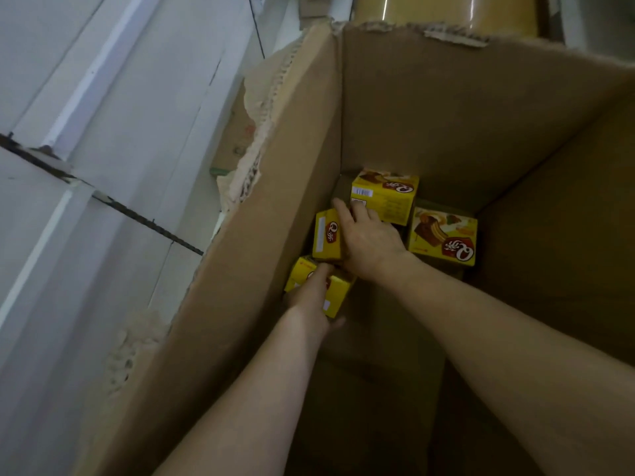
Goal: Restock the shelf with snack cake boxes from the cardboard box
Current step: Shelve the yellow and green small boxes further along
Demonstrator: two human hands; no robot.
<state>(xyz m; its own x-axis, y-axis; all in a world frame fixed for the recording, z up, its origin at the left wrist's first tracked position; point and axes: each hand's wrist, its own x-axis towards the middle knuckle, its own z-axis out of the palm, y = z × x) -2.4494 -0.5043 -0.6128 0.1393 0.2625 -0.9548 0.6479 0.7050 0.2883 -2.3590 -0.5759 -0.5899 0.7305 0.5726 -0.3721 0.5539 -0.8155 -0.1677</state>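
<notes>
Both grips are seen deep inside the tall cardboard box [446,108], reached down from the near edge. A yellow snack cake box [327,235] standing against the left wall is clasped by the right hand [369,240], with the fingers curled over its far end and the palm laid along its side. A second yellow box [335,290], lying lower and nearer, is held by the left hand [314,304]: one finger is stretched across its top and the thumb is tucked under its near corner. Two more yellow boxes are left at the bottom. One [385,197] is set against the far wall, just beyond the right fingertips; the other [443,237] lies face up to its right. The carton's left rim is seen torn and ragged. A white panelled wall [86,166] is seen to the left.
</notes>
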